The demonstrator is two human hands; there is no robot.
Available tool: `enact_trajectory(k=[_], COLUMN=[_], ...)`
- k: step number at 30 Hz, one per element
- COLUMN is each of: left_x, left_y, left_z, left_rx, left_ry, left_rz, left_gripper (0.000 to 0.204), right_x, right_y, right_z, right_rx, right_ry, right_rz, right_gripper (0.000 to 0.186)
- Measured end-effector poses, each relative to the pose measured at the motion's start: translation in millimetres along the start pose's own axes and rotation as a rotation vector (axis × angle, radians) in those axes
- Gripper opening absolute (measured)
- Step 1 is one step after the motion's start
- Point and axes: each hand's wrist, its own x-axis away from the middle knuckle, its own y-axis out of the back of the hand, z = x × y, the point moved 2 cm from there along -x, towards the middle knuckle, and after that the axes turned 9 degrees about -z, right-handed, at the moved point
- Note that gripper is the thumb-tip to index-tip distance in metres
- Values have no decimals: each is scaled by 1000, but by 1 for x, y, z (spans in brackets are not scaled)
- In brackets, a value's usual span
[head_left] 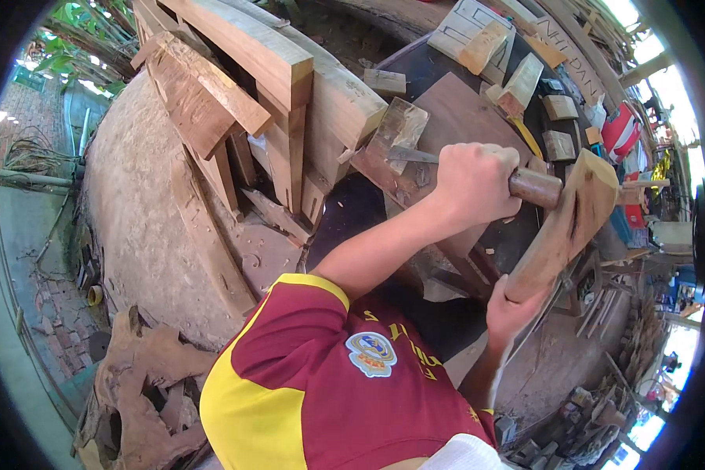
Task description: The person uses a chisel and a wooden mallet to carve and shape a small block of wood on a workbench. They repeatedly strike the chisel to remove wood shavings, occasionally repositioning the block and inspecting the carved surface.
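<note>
My left hand [476, 182] is closed round the wooden handle of a chisel [534, 188], whose metal blade points left toward a wooden block [399, 129]. The blade's tip lies at the block; I cannot tell how deep it sits. My right hand [515, 309] grips the narrow lower end of a thick wooden mallet [576, 211], its broad head raised. The mallet's side is against or very near the butt of the chisel handle. Under the block is a brown board [470, 117].
Several cut blocks [522, 84] lie on the dark bench beyond. Large jointed timbers [290, 74] stand at the left, with a loose plank [204, 227] beside them. A gnarled root piece [145, 392] lies lower left. A red-and-white object [620, 131] is far right.
</note>
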Motion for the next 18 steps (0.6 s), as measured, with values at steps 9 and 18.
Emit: enact_trajectory(k=[9, 18], left_x=[-3, -2], left_y=[5, 6], left_z=[4, 5], left_rx=[7, 34], left_ry=[-23, -72], left_rz=[-30, -48], left_gripper=[23, 24], right_x=[-15, 4], right_y=[23, -11], right_z=[-5, 0], right_rx=[-597, 36], right_ry=[-525, 51], right_rz=[-447, -196], right_gripper=[82, 80])
